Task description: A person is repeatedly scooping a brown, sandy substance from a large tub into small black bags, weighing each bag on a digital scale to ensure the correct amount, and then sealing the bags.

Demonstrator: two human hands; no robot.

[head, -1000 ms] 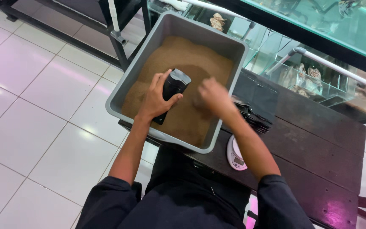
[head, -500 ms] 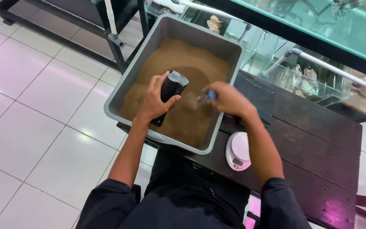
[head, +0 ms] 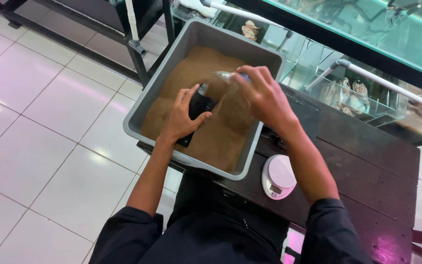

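- Left hand (head: 181, 117) down in the grey tub (head: 148, 98), grip wrapped round a black scoop (head: 199, 105); thumb on the near side, fingers over the top, scoop lying partly on the brown granules (head: 221, 139).
- Right hand (head: 264, 100) over the middle of the tub, just beside the left hand, grip pinching the mouth of a clear plastic bag (head: 225, 85). Bag is see-through and blurred; cannot tell whether anything is in it. A spot of blue shows at the fingertips, too small to tell what it is.
- Scoop and bag close together, scoop's top end just below the bag's mouth; cannot tell if they touch.
- Tub sits on the left end of a dark wooden bench (head: 362, 171), overhanging its edge toward the tiled floor (head: 40, 127). Granules fill most of it, heaped higher at the far end.
- Small white and pink kitchen scale (head: 278, 177) on the bench just right of the tub's near corner, under the right forearm.
- Glass tanks (head: 352, 93) with white pipes behind the bench.
- Person in dark long sleeves.
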